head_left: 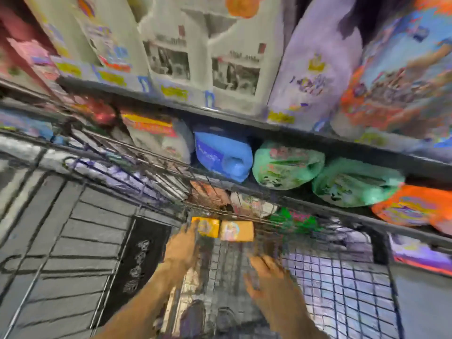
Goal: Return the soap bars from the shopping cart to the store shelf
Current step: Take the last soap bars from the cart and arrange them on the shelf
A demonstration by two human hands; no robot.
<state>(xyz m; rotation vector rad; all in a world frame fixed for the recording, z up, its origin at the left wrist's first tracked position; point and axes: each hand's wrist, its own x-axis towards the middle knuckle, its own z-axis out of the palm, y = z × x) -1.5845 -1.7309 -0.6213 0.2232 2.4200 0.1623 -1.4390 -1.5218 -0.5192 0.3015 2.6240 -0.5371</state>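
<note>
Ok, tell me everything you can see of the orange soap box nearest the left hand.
The small orange-yellow rectangular soap box looks like printed cardboard, with a blurred picture on its face. It lies flat at the far end of the black wire shopping cart, side by side with a paler orange box on its right. The left hand reaches its near left edge; blur hides whether the grip has closed on it. The print is unreadable.

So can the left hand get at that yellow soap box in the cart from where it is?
Probably yes. The left hand is already inside the cart, right beside the yellow soap box, with nothing visible between them. Blur hides whether the fingers touch it yet. The right hand hovers apart, lower down.
</note>
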